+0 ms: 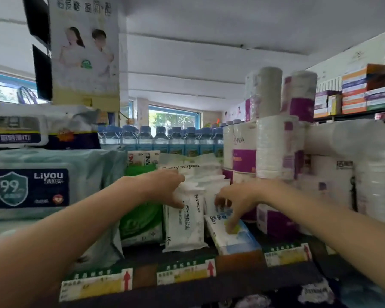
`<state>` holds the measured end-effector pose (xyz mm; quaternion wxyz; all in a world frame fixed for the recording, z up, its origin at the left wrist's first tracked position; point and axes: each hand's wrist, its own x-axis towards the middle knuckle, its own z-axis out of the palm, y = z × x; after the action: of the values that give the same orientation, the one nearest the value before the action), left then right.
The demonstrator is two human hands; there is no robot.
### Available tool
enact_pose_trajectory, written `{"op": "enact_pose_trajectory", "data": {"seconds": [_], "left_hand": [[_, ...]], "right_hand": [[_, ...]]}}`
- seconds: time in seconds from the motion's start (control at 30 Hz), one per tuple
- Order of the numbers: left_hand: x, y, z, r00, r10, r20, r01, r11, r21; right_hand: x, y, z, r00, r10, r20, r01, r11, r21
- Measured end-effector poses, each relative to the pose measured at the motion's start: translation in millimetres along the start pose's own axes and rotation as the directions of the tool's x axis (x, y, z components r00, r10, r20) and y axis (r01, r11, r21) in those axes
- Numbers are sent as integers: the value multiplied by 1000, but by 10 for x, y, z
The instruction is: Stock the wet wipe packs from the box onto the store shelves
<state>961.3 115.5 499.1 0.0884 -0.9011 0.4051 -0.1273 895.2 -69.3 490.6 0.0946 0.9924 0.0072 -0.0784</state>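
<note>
Several white baby wipes packs (185, 223) stand upright in a row on the shelf (187, 283), front pack facing me. My left hand (165, 187) reaches over the row and grips the tops of the upright packs, thumb on the front pack. To the right, a blue and white wipe pack (233, 236) lies tilted on the shelf. My right hand (233, 201) rests on it, fingers curled down onto its yellow lid. The box is not in view.
Large teal Liyou wipe packs (42, 185) fill the left. A green pack (140, 221) stands beside the white row. Purple and white paper rolls (273, 152) stack on the right. Blue-capped water bottles (160, 138) line the back. Price labels (185, 272) run along the shelf edge.
</note>
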Motion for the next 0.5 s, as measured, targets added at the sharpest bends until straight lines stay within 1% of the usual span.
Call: {"op": "enact_pose_trajectory", "data": {"seconds": [0.1, 0.2, 0.27, 0.37, 0.4, 0.43, 0.5], "left_hand": [[79, 113, 113, 998, -51, 44, 52, 998, -17], [103, 179, 165, 989, -104, 106, 102, 994, 24], [80, 204, 172, 986, -115, 117, 110, 993, 52], [46, 231, 147, 986, -129, 104, 124, 991, 59], [37, 241, 142, 986, -132, 98, 127, 990, 60], [29, 250, 138, 988, -130, 89, 124, 990, 64], [11, 257, 141, 990, -127, 68, 122, 990, 73]], "right_hand": [[37, 47, 43, 997, -46, 65, 41, 996, 80], [42, 92, 98, 989, -69, 130, 48, 986, 161], [43, 74, 106, 989, -64, 134, 41, 986, 162], [31, 40, 89, 988, -43, 145, 26, 992, 120], [14, 41, 70, 992, -31, 122, 19, 994, 103], [-6, 49, 42, 998, -21, 62, 16, 997, 79], [-22, 68, -9, 990, -5, -143, 7, 1000, 16]]}}
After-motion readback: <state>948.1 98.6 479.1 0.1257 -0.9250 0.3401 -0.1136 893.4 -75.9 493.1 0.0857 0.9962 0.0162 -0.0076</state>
